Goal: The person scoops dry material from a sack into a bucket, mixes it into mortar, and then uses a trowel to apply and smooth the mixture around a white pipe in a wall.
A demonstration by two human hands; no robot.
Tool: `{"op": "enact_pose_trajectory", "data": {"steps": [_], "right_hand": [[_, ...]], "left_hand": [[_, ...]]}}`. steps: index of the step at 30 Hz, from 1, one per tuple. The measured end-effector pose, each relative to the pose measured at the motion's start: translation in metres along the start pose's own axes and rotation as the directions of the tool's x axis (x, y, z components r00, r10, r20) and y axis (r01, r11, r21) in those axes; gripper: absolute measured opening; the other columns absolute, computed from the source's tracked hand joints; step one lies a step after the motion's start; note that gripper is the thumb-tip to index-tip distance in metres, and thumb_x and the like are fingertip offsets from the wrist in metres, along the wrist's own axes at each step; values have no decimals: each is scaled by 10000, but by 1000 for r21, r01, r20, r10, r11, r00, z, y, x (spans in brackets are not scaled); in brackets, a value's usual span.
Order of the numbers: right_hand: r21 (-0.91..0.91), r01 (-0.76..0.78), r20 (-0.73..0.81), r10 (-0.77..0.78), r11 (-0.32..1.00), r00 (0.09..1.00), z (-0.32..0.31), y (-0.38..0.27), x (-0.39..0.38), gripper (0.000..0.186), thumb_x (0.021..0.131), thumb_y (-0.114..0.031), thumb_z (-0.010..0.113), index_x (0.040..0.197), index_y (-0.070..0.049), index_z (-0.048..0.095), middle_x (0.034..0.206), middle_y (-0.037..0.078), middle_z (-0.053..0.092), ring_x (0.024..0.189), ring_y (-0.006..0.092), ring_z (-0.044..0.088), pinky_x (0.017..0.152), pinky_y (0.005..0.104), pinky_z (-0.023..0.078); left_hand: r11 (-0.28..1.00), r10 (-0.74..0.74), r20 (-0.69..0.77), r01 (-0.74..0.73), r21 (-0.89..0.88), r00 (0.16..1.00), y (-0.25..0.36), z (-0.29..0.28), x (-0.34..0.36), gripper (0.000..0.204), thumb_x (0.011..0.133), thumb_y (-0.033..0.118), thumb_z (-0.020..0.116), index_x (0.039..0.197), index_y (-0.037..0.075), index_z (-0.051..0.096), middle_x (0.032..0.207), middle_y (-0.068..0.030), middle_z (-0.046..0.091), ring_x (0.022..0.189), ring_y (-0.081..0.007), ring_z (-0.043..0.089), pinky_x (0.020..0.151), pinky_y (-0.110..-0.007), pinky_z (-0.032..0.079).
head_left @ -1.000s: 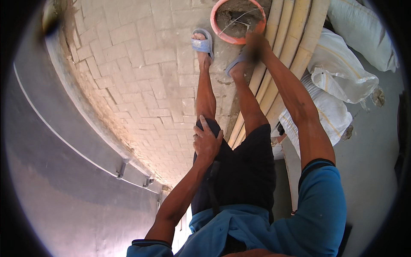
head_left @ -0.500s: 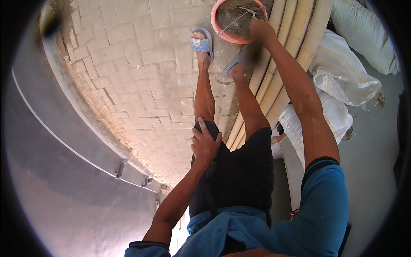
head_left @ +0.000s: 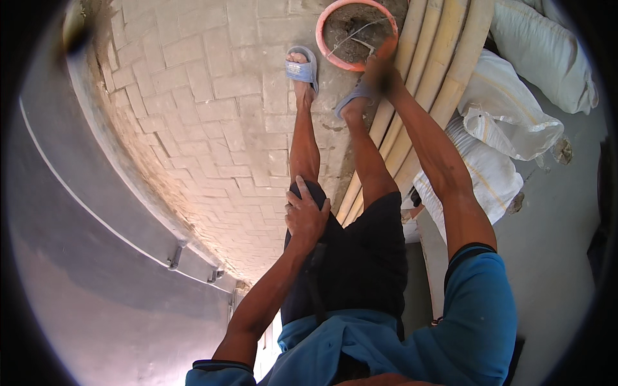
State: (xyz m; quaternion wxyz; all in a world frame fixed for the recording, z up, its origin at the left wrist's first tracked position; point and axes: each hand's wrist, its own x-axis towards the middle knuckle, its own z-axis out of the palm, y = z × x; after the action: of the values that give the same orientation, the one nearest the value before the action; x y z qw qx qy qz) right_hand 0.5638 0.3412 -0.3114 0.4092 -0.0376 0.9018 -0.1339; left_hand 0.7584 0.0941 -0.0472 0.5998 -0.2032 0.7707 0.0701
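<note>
My left hand [head_left: 306,217] lies on my left knee over the dark shorts, its fingers loosely spread and holding nothing. My right arm reaches out to the near right rim of a round orange-pink bucket [head_left: 322,46]. There my right hand [head_left: 374,68] is closed on what looks like a trowel [head_left: 364,44]; only its thin bent metal shank shows, above the dark grey mix [head_left: 346,24] in the bucket. A dark blurred spot covers part of this hand. The bucket's thin wire handle slants across its mouth.
Long bamboo poles [head_left: 444,61] lie to the right of the bucket and my feet. White woven sacks [head_left: 508,106] stand beyond them. Paving blocks [head_left: 219,83] cover the ground, bordered on the left by a grey wall [head_left: 116,270] with a thin pipe. Blue sandals [head_left: 301,69] are on my feet.
My right hand has drawn a little toward me and to the left at the bucket's rim, with the trowel's shank tilting differently. My left hand stays on the knee.
</note>
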Motion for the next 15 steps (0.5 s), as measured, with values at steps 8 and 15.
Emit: {"op": "enact_pose_trajectory", "data": {"steps": [8,15], "right_hand": [[-69,-142,7,143,987,990,-115,-26,-41,324,951,-201,558,1098,72,656,1044,287,718,946,463,718,814,553,572],[-150,137,52,-130,979,990,52,80,92,266,942,-224,587,952,-5,737,987,200,724,901,395,705,814,510,565]], "left_hand": [[997,-57,93,62,-42,994,6,-11,-1,1033,902,507,701,1633,95,98,1438,-348,370,1206,-518,552,967,-575,515],[1000,3,47,-5,28,999,-2,-13,15,1060,884,532,707,1632,94,97,1412,-350,397,1158,-529,578,927,-591,518]]}}
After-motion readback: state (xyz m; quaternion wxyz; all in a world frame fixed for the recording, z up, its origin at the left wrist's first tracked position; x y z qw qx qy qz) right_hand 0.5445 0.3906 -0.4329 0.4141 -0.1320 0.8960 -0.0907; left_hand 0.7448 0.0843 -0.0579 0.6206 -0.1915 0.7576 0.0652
